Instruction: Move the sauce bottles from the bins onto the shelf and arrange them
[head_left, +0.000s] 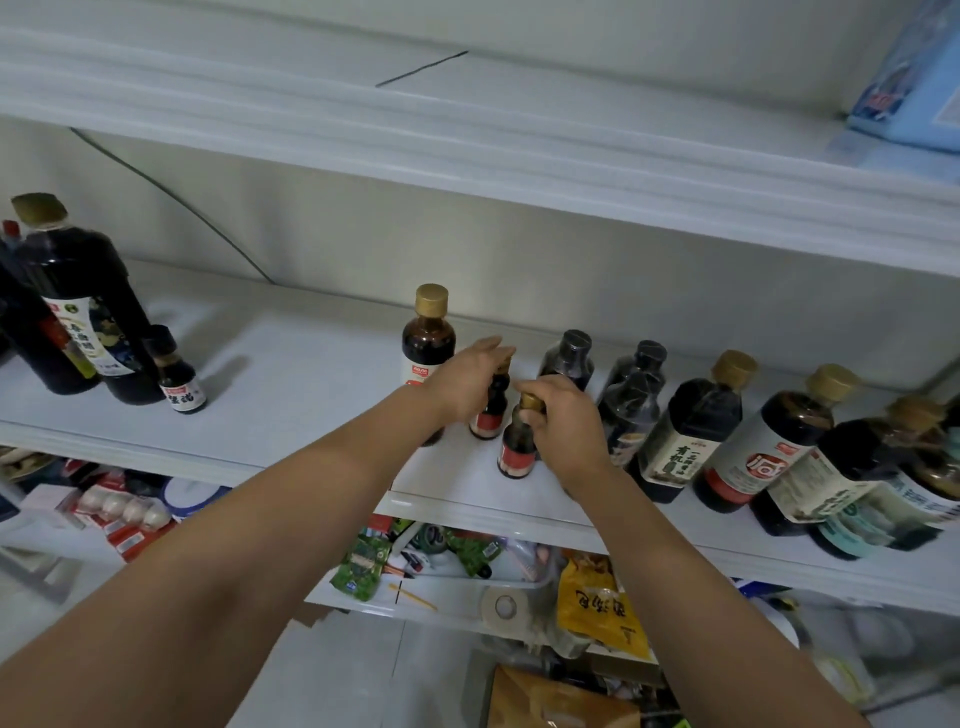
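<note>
Placing step: left hand and right hand each clamp a small soy sauce bottle on the shelf, in front of the gold-capped bottle. Next: release, align.

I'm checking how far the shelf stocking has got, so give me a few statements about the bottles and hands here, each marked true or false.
1. Each hand grips a small dark bottle at its top. True: the left hand holds the small bottle behind, the right hand the small gold-capped bottle.
2. Both small bottles lie on their sides. False: both stand upright on the middle shelf.
3. A taller gold-capped bottle stands behind the left hand. True.
4. The shelf space right of the hands is bare. False: a row of larger bottles stands there.
5. The top shelf holds sauce bottles. False: none show there.
</note>
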